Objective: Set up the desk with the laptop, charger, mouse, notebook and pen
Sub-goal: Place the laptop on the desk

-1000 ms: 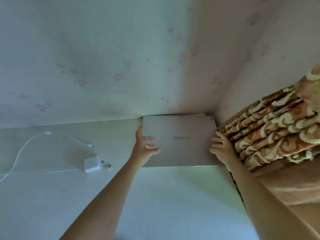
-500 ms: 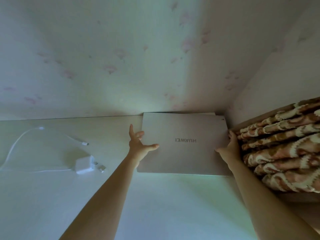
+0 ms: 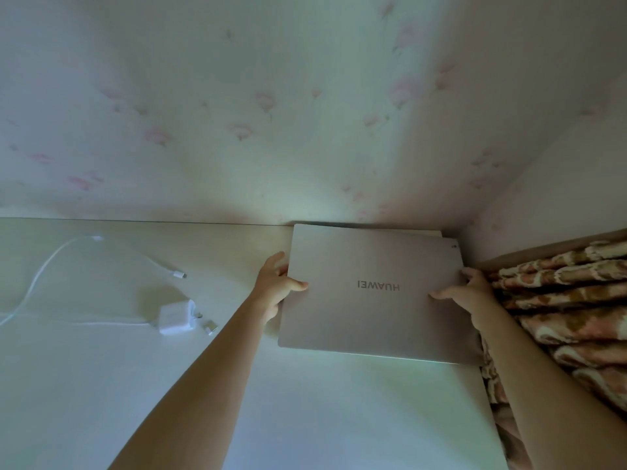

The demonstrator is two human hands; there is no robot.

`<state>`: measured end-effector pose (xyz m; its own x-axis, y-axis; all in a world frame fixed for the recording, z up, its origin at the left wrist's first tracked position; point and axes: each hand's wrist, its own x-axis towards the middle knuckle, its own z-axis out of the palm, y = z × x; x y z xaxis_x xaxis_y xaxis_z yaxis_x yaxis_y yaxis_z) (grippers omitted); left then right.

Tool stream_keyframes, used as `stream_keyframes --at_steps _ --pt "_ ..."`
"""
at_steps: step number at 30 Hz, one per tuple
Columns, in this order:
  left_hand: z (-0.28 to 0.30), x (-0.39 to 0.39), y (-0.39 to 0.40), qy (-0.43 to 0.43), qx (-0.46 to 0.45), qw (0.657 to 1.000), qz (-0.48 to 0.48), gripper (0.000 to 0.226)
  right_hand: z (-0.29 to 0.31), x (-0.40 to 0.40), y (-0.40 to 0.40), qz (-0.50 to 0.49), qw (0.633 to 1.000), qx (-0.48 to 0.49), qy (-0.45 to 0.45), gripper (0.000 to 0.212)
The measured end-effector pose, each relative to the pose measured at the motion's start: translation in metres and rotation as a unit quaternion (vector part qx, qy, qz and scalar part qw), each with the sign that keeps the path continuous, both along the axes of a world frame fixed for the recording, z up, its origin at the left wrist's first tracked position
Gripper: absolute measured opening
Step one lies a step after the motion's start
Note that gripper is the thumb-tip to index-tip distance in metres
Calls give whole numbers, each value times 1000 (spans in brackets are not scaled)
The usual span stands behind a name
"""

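Both hands, left (image 3: pixel 275 287) and right (image 3: pixel 470 293), grip the closed laptop (image 3: pixel 369 293) far right; charger (image 3: pixel 176 316) lies left; mouse, notebook, pen unseen.

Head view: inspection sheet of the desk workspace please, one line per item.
Surface: pale desk, mostly bare.
Job's things: closed laptop in the far right corner, logo upside down to the camera; white charger at left. Mouse, notebook, pen: nothing seen.
Clutter: flat pale item partly under the laptop, unclear what.
Hands: left hand and right hand grip the laptop's side edges, thumbs on the lid.
Cables: white cable loops left of the charger, free plug end on the desk.
Surroundings: floral wallpaper; patterned fabric at right.
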<state>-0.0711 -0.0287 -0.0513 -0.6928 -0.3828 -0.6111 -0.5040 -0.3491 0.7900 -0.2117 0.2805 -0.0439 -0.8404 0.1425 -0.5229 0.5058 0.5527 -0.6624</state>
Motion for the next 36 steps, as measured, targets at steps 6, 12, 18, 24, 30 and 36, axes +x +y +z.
stream_keyframes --at_steps 6,12,18,24,30,36 --pt "6 11 1 1 -3 1000 -3 72 5 5 0 55 998 -1 4 100" --pt "9 23 0 -18 -12 999 -24 80 10 15 -3 54 998 -11 18 104" --pt "11 32 -11 -19 -43 997 -53 80 21 24 -9 26 999 -29 -5 108" --pt "22 55 -38 -20 -67 996 -55 81 33 38 -27 2 998 -67 -2 105" --pt "41 100 -84 -23 -75 996 -43 79 66 67 -71 45 993 -112 2 82" --pt "54 158 -149 -10 -104 994 -34 81 78 129 -135 89 988 -121 17 79"
